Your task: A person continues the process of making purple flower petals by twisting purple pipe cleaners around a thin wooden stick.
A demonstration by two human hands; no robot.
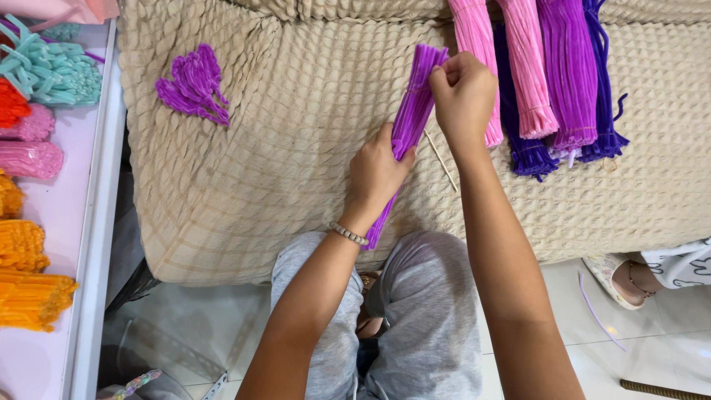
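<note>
- The bundle of purple pipe cleaners (pixel 412 111) lies on the beige quilted cushion (pixel 281 148), its long axis running from low near the person's lap up and slightly rightward toward the far bundles.
- The left hand (pixel 376 172) sits at the bundle's lower half, fingers wrapped around it and pressed tight.
- The right hand (pixel 463 95) is at the bundle's upper end, fingertips pinched together on what looks like a single strand at the top; exactly how many it grips I cannot tell.
- Just right of the bundle, a thin wooden stick (pixel 440 160) lies on the cushion.
- Further right of the bundle rest pink bundles (pixel 529 67) and darker purple bundles (pixel 570 74).
- Left of the bundle, well apart, sits a small purple folded shape (pixel 194 85).
</note>
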